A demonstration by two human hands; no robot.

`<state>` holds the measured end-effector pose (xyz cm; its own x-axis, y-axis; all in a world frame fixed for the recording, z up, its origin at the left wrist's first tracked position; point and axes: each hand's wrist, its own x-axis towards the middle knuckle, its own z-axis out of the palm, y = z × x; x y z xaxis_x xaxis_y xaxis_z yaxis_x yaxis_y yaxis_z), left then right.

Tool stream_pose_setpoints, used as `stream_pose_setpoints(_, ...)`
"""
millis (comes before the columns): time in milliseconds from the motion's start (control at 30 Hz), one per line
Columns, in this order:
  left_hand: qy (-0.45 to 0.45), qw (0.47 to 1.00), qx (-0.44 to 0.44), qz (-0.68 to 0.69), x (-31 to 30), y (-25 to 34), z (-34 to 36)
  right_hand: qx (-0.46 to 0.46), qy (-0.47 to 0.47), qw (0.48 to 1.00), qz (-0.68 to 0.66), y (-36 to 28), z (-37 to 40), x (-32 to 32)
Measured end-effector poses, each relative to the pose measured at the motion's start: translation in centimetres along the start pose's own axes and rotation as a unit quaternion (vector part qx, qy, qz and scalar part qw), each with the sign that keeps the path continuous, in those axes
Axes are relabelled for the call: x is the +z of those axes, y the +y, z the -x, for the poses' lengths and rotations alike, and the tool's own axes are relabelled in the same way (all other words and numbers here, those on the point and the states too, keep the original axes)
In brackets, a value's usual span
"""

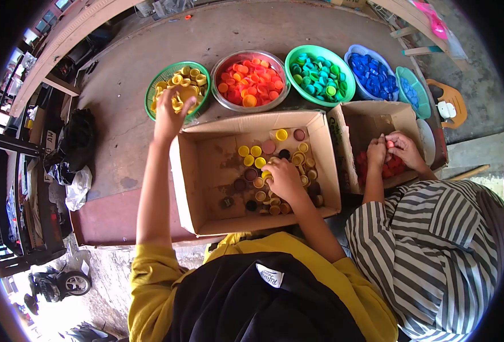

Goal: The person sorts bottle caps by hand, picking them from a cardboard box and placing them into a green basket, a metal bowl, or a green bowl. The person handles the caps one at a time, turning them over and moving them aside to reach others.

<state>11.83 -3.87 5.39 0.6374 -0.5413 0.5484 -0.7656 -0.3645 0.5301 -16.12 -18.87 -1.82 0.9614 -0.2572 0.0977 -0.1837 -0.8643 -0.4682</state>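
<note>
My left hand (pixel 172 114) is over the near edge of a green basket (pixel 148 97) filled with yellow bottle caps (pixel 193 73). Its fingers and thumb are spread, and I see nothing held in them. Down in a large cardboard box (pixel 212 128), my right hand (pixel 284 181) has its fingers closed on a yellow cap (pixel 265 174). Around it lie loose caps in yellow, brown and black, among them a yellow cap (pixel 281 134) near the back wall and a black cap (pixel 284 154). Part of the pile is hidden beneath my right hand.
Behind the box stand a metal bowl (pixel 215 91) of red-orange caps, a green basin (pixel 290 62) of green caps and blue basins (pixel 371 71) of blue caps. At right, a co-worker's hands (pixel 391 149) handle a red piece over a smaller cardboard box (pixel 349 125).
</note>
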Motion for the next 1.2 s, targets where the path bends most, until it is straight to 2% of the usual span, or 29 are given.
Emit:
stream_pose_setpoints(33,-0.006,0.996,-0.034,-0.086,0.3,-0.7,-0.1,-0.004,-0.016,1.000,0.018,-0.2,0.1,0.0)
stream_pose_setpoints(100,0.013,0.996,-0.054,-0.073,1.2,-1.4,0.5,-0.016,-0.043,0.997,0.056,-0.7,0.0,-0.1)
stream_pose_setpoints(167,0.025,0.998,0.005,-0.051,1.9,-0.7,1.7,-0.026,-0.056,0.994,0.089,-0.8,0.1,0.2)
stream_pose_setpoints(267,-0.085,0.986,-0.120,0.082,1.9,5.7,4.6,-0.029,-0.062,0.993,0.096,-0.2,-0.1,0.6)
stream_pose_setpoints(300,-0.104,0.988,-0.059,0.093,2.1,6.8,5.9,-0.025,-0.059,0.993,0.100,0.0,-0.3,0.5)
stream_pose_setpoints(333,-0.163,0.978,-0.087,0.091,2.3,8.1,7.0,-0.022,-0.055,0.993,0.103,0.0,-0.5,0.3)
stream_pose_setpoints(367,-0.191,0.966,-0.070,0.158,2.4,9.3,7.9,0.023,-0.052,0.998,0.012,-0.1,-0.5,0.1)
stream_pose_setpoints(400,-0.207,0.971,-0.048,0.105,2.2,10.7,8.5,0.066,-0.047,0.994,-0.078,-0.3,-0.7,-0.7)
stream_pose_setpoints(433,-0.211,0.970,-0.040,0.115,2.2,11.9,9.3,0.110,-0.045,0.979,-0.167,-0.6,-0.8,-1.2)
stream_pose_setpoints(467,-0.219,0.963,-0.015,0.157,2.6,12.2,10.0,0.129,-0.053,0.952,-0.273,-0.7,-0.9,-1.5)
stream_pose_setpoints(533,-0.237,0.945,0.007,0.227,3.4,11.9,11.1,0.136,-0.063,0.906,-0.395,-0.1,-0.9,-0.8)
stream_pose_setpoints(600,-0.256,0.924,0.001,0.283,3.4,11.8,11.1,0.136,-0.069,0.855,-0.496,-0.3,-0.9,-0.8)
stream_pose_setpoints(700,-0.250,0.919,-0.042,0.302,2.1,12.7,10.8,0.163,-0.072,0.808,-0.561,-1.2,-0.9,-1.5)
stream_pose_setpoints(800,-0.268,0.916,-0.022,0.298,2.2,11.1,11.2,0.175,-0.078,0.818,-0.542,-1.2,-0.8,-0.9)
stream_pose_setpoints(900,-0.212,0.952,-0.048,0.217,0.7,9.2,9.8,0.110,-0.096,0.914,-0.379,-1.6,-0.3,-0.7)
stream_pose_setpoints(933,-0.173,0.959,-0.061,0.217,0.6,8.0,8.8,0.044,-0.064,0.968,-0.239,-1.6,0.3,-0.2)
stream_pose_setpoints(967,-0.132,0.964,-0.074,0.216,0.4,6.7,7.6,-0.016,-0.042,0.996,-0.072,-1.7,0.9,0.2)
stream_pose_setpoints(1033,-0.032,0.993,0.001,0.114,-0.5,4.3,4.4,-0.070,-0.126,0.986,0.079,-1.8,1.5,1.5)
stream_pose_setpoints(1167,-0.004,0.997,-0.066,0.045,-1.1,-0.4,-0.4,-0.091,-0.131,0.973,0.167,-1.9,1.7,3.4)
stream_pose_setpoints(1200,-0.041,0.995,-0.081,0.038,-1.1,-1.5,-0.8,-0.080,-0.147,0.972,0.163,-1.7,1.7,3.6)
